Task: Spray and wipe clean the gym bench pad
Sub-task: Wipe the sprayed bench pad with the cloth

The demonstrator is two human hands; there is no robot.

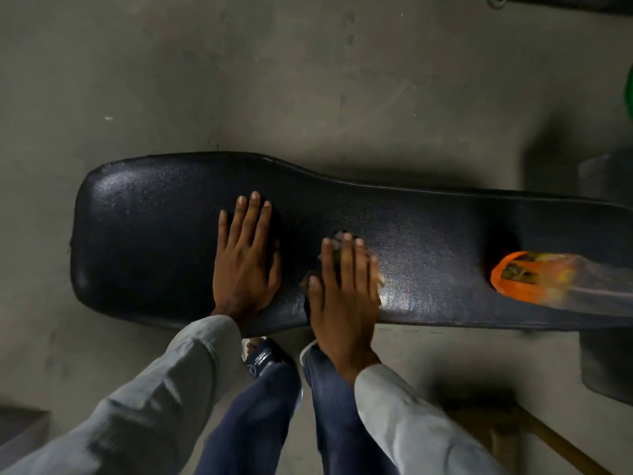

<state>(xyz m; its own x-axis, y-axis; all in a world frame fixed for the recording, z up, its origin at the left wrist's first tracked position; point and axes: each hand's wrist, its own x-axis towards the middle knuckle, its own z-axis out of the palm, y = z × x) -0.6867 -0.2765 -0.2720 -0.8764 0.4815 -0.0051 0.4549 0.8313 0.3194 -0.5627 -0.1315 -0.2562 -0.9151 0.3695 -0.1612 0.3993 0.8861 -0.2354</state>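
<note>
**Two flat hands on a pebbled black bench pad**

The bench pad is a long slab of black, grainy vinyl with a dull sheen, broad and rounded at its left end and pinched into a narrower neck toward the right. It lies across a smooth grey concrete floor.

The left hand rests flat on the wide part of the pad, fingers straight and slightly spread, holding nothing. Just right of it, the right hand presses down with straight fingers on a small crumpled cloth; only pale, blurred scraps of it show at the fingertips and beside the palm.

Farther right on the pad's narrow stretch lies a blurred, see-through bottle with an orange wrapper, tipped on its side.

Below the pad's near edge, a dark slide sandal shows between blue denim legs. Both sleeves are pale grey ribbed fabric.
</note>
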